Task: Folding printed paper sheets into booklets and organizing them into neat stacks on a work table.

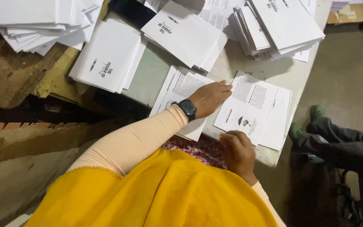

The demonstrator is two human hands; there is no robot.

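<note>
Left hand point(210, 97) lies flat, fingers straight, palm down on the left printed sheet point(180, 90), fingertips reaching the seam where it meets the right printed sheet point(248, 107); not gripping anything, just pressing. Black wristwatch point(187, 108) on that wrist, pale sleeve point(135, 141) up the arm. Right hand point(238, 151) sits at the near edge of the bench point(290, 73), fingers curled at the near corner of the right printed sheet (can't tell if it's pinching the paper or only touching the edge). That sheet lies on top of more loose pages point(279, 122) that reach toward the bench's right edge. Both sheets sit side by side along the near edge, text up. Farther back: one stack of folded booklets point(108, 56) toward the left edge, a second booklet stack point(185, 33) mid-bench, a bigger fanned pile point(280, 27) at the far right corner, another white pile point(38, 23) at far left. Yellow cloth point(160, 193) over my lap. Another person's legs in green shoes point(305, 124) on the floor to the right, well apart from the bench.
</note>
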